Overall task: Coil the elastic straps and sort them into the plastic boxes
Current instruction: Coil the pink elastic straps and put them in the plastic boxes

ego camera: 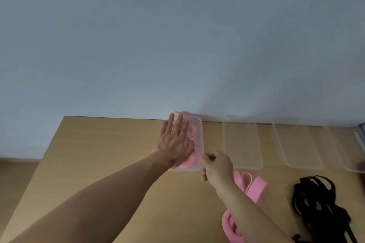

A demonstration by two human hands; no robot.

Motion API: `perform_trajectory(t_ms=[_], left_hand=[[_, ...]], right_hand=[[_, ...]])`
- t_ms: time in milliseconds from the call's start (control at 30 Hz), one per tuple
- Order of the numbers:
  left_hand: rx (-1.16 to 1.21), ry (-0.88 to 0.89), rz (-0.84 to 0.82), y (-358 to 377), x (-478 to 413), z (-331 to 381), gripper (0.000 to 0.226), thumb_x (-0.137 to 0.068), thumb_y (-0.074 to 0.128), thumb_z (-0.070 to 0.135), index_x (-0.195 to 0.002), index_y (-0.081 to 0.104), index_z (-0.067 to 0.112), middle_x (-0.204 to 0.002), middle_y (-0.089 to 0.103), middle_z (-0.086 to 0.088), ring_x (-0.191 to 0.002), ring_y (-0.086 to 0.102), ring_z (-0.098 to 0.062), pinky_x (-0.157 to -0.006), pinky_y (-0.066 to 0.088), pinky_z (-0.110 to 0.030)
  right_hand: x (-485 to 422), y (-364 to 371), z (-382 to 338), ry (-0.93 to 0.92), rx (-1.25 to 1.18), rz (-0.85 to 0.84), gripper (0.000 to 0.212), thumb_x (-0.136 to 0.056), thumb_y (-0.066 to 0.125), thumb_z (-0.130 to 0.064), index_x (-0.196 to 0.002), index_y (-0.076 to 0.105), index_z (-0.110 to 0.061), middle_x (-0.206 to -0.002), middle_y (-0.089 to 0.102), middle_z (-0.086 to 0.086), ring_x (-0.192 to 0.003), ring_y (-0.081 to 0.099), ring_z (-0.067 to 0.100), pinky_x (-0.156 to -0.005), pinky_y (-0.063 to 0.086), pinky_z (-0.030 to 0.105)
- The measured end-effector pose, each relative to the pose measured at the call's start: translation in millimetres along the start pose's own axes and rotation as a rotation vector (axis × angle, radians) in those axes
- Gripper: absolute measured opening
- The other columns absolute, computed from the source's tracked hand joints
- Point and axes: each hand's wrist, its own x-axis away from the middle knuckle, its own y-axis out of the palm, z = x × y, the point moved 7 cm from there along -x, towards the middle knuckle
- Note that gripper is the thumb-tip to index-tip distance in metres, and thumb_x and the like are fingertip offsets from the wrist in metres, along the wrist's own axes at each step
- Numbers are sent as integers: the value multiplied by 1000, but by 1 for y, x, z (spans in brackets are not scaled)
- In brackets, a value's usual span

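The box (201, 134) stands at 12 o'clock from the hands, by the far edge of the table (98, 154), its long axis running 12 to 6 with a slight lean toward 1. Inside it lies a pink coil (194, 139), partly covered, so how many coils are there cannot be told. The left hand (173, 144) lies flat on the coil, fingers straight and a little spread, pointing to 12. The right hand (217, 165) pinches the box's near corner at 5 o'clock between thumb and curled fingers. The table is light wood, and its far edge meets a plain pale blue-grey wall (177, 35). Four clear boxes stand in a row along that edge: toward 3 o'clock from the first come the second box (242, 144), the third box (296, 146) and the fourth box (343, 156), the last cut by the picture's edge, all lying the same way. Two loose pink straps are on the table: a pink strap (254, 183) at 4 o'clock from the right hand, and a second pink strap (227, 225) at 6, partly under the right forearm. One heap of black straps (316, 201) lies at 4 o'clock, well apart from the first box
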Motion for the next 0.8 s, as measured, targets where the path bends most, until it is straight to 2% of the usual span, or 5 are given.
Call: perform_trajectory(t_ms=[167, 267, 333, 433, 800], left_hand=[[-20, -4, 9, -6, 3, 1, 73, -92, -8, 54, -154, -14, 16, -161, -25, -7, -147, -27, -30, -121, -13, -46], [-86, 34, 44, -13, 7, 6, 77, -89, -17, 48, -156, -6, 11, -161, -18, -9, -150, -19, -30, -121, -13, -46], [-94, 51, 55, -17, 10, 9, 73, -95, -12, 45, -157, 1, 8, -165, -7, -12, -152, -11, -31, -122, -12, -44], [-98, 41, 45, -19, 10, 11, 61, -105, 5, 39, -157, 0, 7, -165, -6, -15, -152, -11, -32, -122, -10, -40], [28, -61, 18, -2, 29, 20, 64, -104, 12, 45, -155, -16, 20, -162, -26, -4, -148, -27, -23, -120, -16, -39]], right_hand=[[1, -2, -3, 5, -78, -4, 11, -92, 59, -10, -82, 63, -8, -50, 60, 4, -36, 55, 18, -44, 49, 33], [13, 2, 8, 24, -202, -87, 4, -90, 62, -5, -92, 62, -9, -68, 63, 10, -46, 58, 15, -47, 53, 30], [20, 7, 16, 21, -236, -126, 11, -89, 64, -3, -94, 61, -12, -78, 62, 13, -52, 60, 13, -51, 56, 32], [18, 7, 18, 6, -244, -123, 11, -87, 66, -3, -93, 60, -11, -76, 63, 11, -51, 60, 13, -50, 55, 34], [15, 8, 14, 17, -208, -148, 13, -86, 67, -9, -95, 59, -13, -68, 62, 9, -43, 56, 13, -43, 48, 27]])
